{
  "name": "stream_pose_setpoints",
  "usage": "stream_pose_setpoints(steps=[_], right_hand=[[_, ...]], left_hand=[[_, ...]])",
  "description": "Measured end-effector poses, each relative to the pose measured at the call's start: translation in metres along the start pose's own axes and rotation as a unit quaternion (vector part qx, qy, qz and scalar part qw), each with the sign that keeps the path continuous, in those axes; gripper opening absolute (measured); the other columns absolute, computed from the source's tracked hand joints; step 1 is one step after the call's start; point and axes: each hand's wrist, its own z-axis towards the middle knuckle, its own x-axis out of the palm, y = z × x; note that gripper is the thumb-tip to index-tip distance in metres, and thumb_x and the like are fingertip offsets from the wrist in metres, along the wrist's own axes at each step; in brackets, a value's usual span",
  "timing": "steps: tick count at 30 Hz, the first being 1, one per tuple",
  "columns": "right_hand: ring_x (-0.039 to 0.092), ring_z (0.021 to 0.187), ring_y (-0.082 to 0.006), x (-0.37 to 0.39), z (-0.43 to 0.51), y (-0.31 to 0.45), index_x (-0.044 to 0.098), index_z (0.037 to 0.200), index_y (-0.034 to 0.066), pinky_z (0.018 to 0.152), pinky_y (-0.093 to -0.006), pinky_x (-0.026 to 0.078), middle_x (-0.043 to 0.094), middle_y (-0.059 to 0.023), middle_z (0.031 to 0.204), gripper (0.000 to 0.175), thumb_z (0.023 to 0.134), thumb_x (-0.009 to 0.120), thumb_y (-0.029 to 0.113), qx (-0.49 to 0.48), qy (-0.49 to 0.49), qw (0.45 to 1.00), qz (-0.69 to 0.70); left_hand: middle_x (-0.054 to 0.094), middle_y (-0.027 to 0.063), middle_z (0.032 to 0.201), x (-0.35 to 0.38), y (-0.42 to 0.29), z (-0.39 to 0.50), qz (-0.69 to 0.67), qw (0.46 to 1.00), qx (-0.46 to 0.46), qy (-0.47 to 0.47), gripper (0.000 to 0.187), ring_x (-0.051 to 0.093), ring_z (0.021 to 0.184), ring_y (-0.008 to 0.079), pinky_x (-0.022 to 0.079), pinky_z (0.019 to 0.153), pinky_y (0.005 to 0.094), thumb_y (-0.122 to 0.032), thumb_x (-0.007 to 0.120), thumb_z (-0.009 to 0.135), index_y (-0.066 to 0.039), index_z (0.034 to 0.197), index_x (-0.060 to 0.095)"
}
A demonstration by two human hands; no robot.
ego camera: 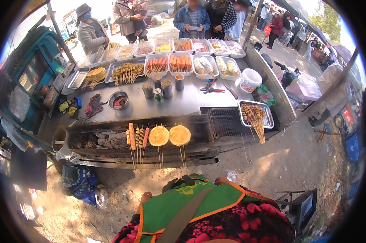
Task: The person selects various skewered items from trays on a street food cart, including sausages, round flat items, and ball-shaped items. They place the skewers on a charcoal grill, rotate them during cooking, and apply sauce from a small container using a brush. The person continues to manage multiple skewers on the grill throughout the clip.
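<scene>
My left hand (146,197) hangs low at my side, away from the grill. Beside the green apron (170,209), my right hand (221,180) is partly hidden by the cloth; neither hand visibly touches any food. Over the charcoal grill (198,129) lie two round flatbreads (159,136) on paired sticks, their handles pointing toward me. Left of them are a pink sausage skewer (145,137), spiral-cut brown skewers (139,137) and a longer orange sausage (132,136). Grey charcoal (111,140) shows at the grill's left end.
A metal tray (271,121) of skewers stands right of the wire grate (227,121). Seasoning shakers (166,88), a steel bowl (118,100), pliers (211,90) and a knife (230,91) lie on the counter. Behind are skewer trays (180,64) and several people. A white bucket (250,80) stands right.
</scene>
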Motion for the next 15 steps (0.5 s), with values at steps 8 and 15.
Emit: stream_pose_setpoints(steps=[8,15], right_hand=[[0.058,0.085,-0.0355,-0.031,-0.002,0.055,0.062,0.095,0.0058,0.075,-0.0434,0.045,0.061,-0.0186,0.093,0.032,0.080,0.046,0.029,-0.108,-0.086,0.987,0.082],[0.059,0.078,-0.0333,-0.021,0.005,0.017,0.061,0.080,0.0055,0.064,-0.0403,0.049,0.059,-0.0151,0.076,0.019,0.071,0.053,0.020,-0.203,-0.070,0.972,-0.092]], left_hand=[[0.061,0.0170,0.090,0.015,-0.046,-0.022,-0.035,0.999,-0.031,0.011,0.046,0.062,0.071,0.0243,0.050,0.058,0.0332,-0.024,0.056,0.085,0.000,0.121,0.039],[0.064,0.0138,0.085,0.009,-0.023,-0.025,0.090,0.995,-0.036,-0.019,0.038,0.062,0.067,0.0180,0.049,0.057,0.0298,-0.023,0.055,0.084,0.000,0.113,0.048]])
